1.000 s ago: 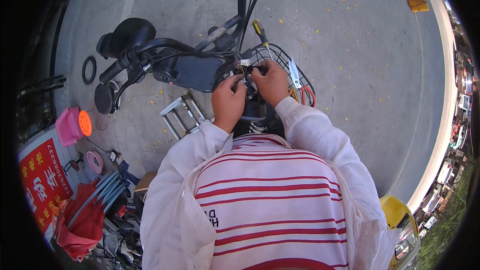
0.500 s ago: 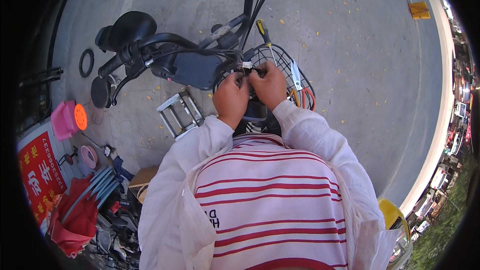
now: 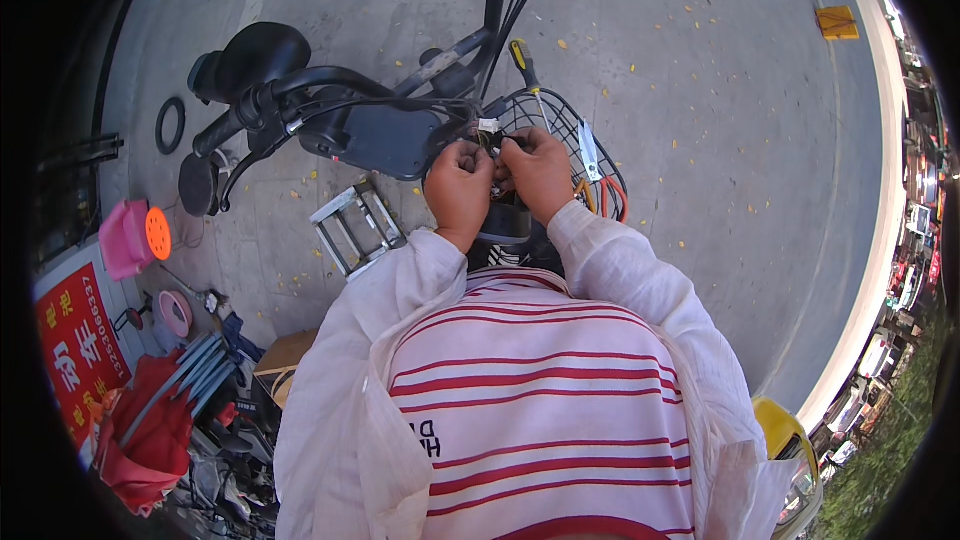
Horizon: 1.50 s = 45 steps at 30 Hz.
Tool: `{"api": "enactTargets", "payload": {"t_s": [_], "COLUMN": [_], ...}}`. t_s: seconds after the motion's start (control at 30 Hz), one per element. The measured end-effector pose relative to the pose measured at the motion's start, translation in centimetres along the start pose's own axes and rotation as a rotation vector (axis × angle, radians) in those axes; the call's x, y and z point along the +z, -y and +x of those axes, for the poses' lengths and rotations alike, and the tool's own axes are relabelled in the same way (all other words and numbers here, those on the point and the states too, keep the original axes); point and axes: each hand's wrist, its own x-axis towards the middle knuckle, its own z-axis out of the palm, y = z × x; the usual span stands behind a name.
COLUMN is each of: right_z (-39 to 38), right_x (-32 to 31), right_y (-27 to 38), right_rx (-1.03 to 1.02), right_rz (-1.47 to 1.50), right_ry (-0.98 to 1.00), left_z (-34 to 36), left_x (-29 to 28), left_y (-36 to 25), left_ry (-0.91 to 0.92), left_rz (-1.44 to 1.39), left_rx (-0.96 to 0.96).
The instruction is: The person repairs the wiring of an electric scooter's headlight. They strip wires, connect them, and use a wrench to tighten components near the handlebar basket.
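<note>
My left hand [image 3: 458, 192] and my right hand [image 3: 540, 178] meet in front of me, beside the steering column of a dark electric bike. Both have thumb and fingers pinched together on thin wires, whose ends are mostly covered by the fingers. Just beyond the fingertips, a small white plug connector [image 3: 489, 125] sits among the wiring. The black handlebar [image 3: 330, 78] with its cables curves away to the left and far side. Right of my hands is a black wire basket [image 3: 567, 106]. A yellow-and-black screwdriver [image 3: 522, 60] and scissors [image 3: 589, 155] with orange-red handles rest in it.
A small metal step stool [image 3: 358, 226] stands on the pavement to the left. Farther left are a black tyre [image 3: 171, 126], a pink plastic chair [image 3: 124, 240] and a red folded umbrella [image 3: 150, 430]. A yellow box [image 3: 837, 23] lies at the far right.
My right fingers have shifted slightly down and left, closer to my left fingertips. Both hands keep pinching, and the tools in the basket stay put.
</note>
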Motion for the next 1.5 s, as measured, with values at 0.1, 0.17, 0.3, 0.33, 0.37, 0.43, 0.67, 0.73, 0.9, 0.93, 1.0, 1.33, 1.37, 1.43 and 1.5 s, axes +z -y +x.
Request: {"api": "enactTargets", "payload": {"t_s": [0.1,0.17,0.3,0.33,0.37,0.43,0.67,0.73,0.9,0.93,1.0,1.33,1.37,1.43,1.5], "right_z": [0.6,0.5,-0.1,-0.2,-0.2,-0.1,-0.1,-0.1,0.1,0.2,0.0,0.9,0.8,0.5,0.3], "right_x": [0.0,0.1,0.3,0.4,0.4,0.4,0.6,0.6,0.6,0.6,0.5,-0.1,-0.1,-0.1,-0.1], "right_y": [-0.8,-0.8,-0.2,-0.2,-0.1,0.0,0.2,0.3,-0.1,-0.2,0.0,-1.0,-0.8,-0.2,0.2], "right_rx": [-0.175,-0.254,-0.303,-0.317,-0.308,-0.290,-0.264,-0.247,-0.271,-0.283,-0.255,-0.049,-0.022,0.032,0.043], "right_rz": [-0.238,-0.361,-0.450,-0.468,-0.477,-0.496,-0.526,-0.520,-0.487,-0.467,-0.386,-0.036,-0.010,0.042,0.053], "right_ry": [-0.061,-0.091,-0.122,-0.129,-0.134,-0.142,-0.117,-0.110,-0.073,-0.061,-0.012,0.174,0.185,0.207,0.214], "left_z": [0.0,-0.1,-0.2,-0.2,-0.3,-0.4,-0.5,-0.6,-0.6,-0.6,-0.6,-0.9,-0.9,-0.9,-0.8], "left_x": [-0.4,-0.3,-0.1,-0.1,-0.1,-0.1,-0.2,-0.1,0.1,0.1,0.0,-0.5,-0.6,-0.7,-0.8], "left_y": [-0.3,0.0,0.7,0.7,0.6,0.3,0.3,0.3,0.6,0.6,0.4,0.0,0.0,-0.1,-0.4], "left_ry": [0.091,0.104,0.119,0.123,0.127,0.130,0.116,0.093,0.068,0.065,0.059,0.129,0.139,0.157,0.174], "left_rz": [-0.029,-0.077,-0.124,-0.117,-0.110,-0.109,-0.144,-0.162,-0.211,-0.215,-0.222,-0.294,-0.293,-0.300,-0.317], "left_rx": [-0.038,-0.055,-0.076,-0.074,-0.072,-0.077,-0.082,-0.077,-0.080,-0.079,-0.078,-0.084,-0.085,-0.095,-0.113]}}
